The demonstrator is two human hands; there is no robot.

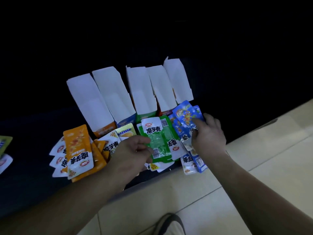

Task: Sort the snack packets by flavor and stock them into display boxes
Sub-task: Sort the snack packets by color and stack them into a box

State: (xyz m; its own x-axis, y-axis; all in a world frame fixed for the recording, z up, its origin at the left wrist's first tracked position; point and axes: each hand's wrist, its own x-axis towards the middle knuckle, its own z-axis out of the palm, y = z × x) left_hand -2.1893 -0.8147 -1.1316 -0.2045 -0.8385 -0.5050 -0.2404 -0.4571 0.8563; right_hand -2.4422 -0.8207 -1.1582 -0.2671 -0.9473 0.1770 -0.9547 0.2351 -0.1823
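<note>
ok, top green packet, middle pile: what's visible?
The top green packet is glossy plastic film: white header with black characters and a red logo at the far end, see-through green body, barcode near the person. It lies flat on other green packets, before the green display box. The left hand pinches its left edge.

Snack packets (159,141): glossy plastic film, crinkled. 5 display boxes (140,92): matt white card inside. Surface (33,129): dark, matt. Floor tiles (254,192): smooth, pale.
</note>
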